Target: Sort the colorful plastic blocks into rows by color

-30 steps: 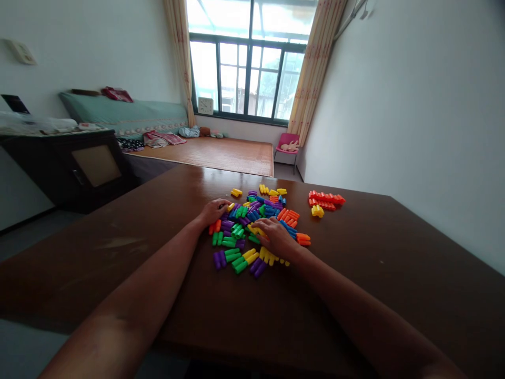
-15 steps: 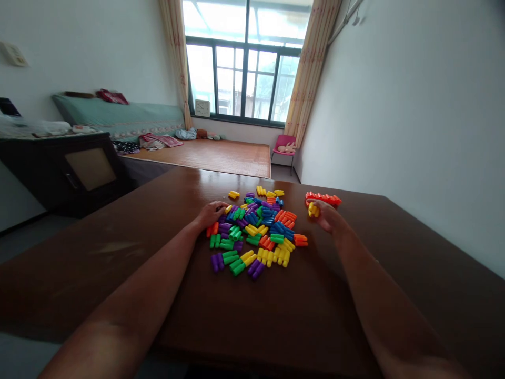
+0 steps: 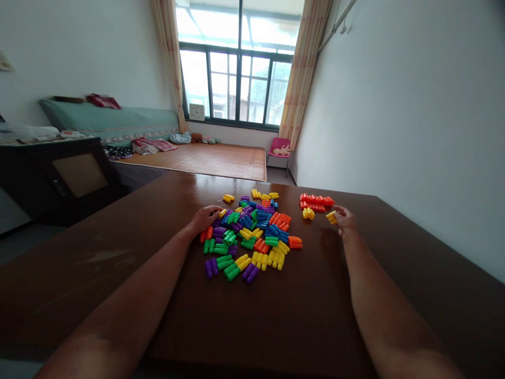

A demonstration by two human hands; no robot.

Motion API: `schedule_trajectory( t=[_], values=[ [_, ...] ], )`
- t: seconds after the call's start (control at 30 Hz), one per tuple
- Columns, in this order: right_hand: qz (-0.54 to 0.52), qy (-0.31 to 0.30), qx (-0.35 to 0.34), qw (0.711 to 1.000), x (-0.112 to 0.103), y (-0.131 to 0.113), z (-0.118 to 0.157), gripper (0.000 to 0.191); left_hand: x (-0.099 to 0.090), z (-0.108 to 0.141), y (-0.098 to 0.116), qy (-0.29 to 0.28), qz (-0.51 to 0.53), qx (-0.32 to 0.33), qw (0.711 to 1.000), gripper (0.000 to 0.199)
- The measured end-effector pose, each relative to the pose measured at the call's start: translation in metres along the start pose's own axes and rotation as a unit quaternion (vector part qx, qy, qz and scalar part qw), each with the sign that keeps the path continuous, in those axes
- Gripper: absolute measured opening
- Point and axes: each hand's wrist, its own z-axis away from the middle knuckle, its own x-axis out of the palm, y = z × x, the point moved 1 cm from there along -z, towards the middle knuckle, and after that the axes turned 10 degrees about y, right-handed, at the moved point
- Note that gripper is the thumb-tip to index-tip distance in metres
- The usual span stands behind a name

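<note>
A loose pile of purple, green, blue, yellow and orange plastic pieces [image 3: 245, 226] lies mid-table. At its left edge rests my left hand [image 3: 206, 216], its fingertips closed at a small yellow piece [image 3: 223, 213]. My right hand [image 3: 344, 218], right of the pile, pinches a yellow piece [image 3: 331, 217] between thumb and fingers just above the tabletop. Another yellow piece [image 3: 308, 213] lies to the left of that hand, in front of two rows of joined orange-red pieces [image 3: 316, 200].
The brown table [image 3: 244, 321] has a glossy top. Past its far edge are a bed with a woven mat [image 3: 221, 158] and a pink chair [image 3: 279, 149] holding a soft toy. A dark cabinet [image 3: 74, 171] stands at the left.
My right hand has moved right, away from the orange-red rows. One yellow piece now lies by them, and another is in my fingers. The view has shifted slightly. My left hand stays at the pile.
</note>
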Motion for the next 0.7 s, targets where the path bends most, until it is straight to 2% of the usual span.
schedule_trajectory(
  t=[0.1, 0.2, 0.27, 0.37, 0.53, 0.7],
  values=[
    [0.035, -0.021, 0.009, 0.999, -0.002, 0.007, 0.0, 0.028, 0.0, 0.0, -0.001, -0.001, -0.001, -0.003, 1.0, 0.039],
    [0.065, -0.001, 0.014, 0.998, -0.002, 0.013, 0.0, 0.024, 0.0, 0.0, -0.001, 0.001, 0.003, -0.005, 1.0, 0.039],
    [0.108, 0.01, -0.001, 0.994, -0.003, 0.015, -0.002, 0.022, 0.0, 0.0, 0.0, 0.001, 0.006, -0.004, 1.0, 0.039],
    [0.209, -0.007, -0.05, 0.977, -0.006, 0.016, -0.006, 0.02, -0.001, 0.0, 0.0, 0.0, 0.007, -0.002, 1.0, 0.039],
    [0.357, -0.097, -0.075, 0.926, -0.007, 0.012, -0.013, 0.021, -0.001, 0.0, 0.002, -0.004, 0.007, -0.002, 1.0, 0.04],
    [0.382, -0.207, -0.052, 0.899, -0.004, 0.006, -0.012, 0.018, -0.002, 0.0, 0.002, -0.004, -0.002, -0.003, 1.0, 0.041]
  ],
)
